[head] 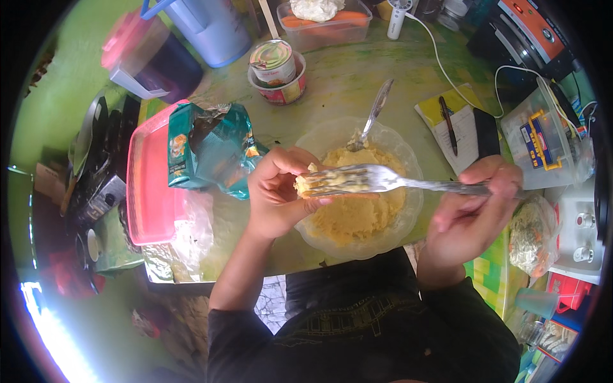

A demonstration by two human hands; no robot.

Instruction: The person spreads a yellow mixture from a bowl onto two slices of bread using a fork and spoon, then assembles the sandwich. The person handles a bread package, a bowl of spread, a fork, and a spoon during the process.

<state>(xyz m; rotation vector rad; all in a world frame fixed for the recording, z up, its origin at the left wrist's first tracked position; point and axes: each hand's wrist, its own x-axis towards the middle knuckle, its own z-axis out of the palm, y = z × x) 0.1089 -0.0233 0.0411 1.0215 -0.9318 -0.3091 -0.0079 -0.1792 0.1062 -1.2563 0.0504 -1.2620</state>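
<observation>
A metal fork (383,179), its tines smeared with yellow mash, lies level in my right hand (474,210), which grips the handle. My left hand (282,191) holds a thin orange-brown piece of food (354,196), mostly hidden under the tines, with yellow mash at its left end. Below both hands stands a scalloped clear bowl (414,215) of yellow mash (354,222). A second metal utensil (378,107) leans in the mash at the bowl's far side, its lower end buried. An opened teal foil pack (218,148) lies left of the bowl.
A pink tray (153,186) and clear plastic bag (194,239) lie left. Behind stand a blue pitcher (210,28), a dark-filled jug (163,62), an opened can (273,62) in a tub (287,95) and a container of carrots (325,36). A notebook with pen (448,127) and plastic box (541,139) stand right.
</observation>
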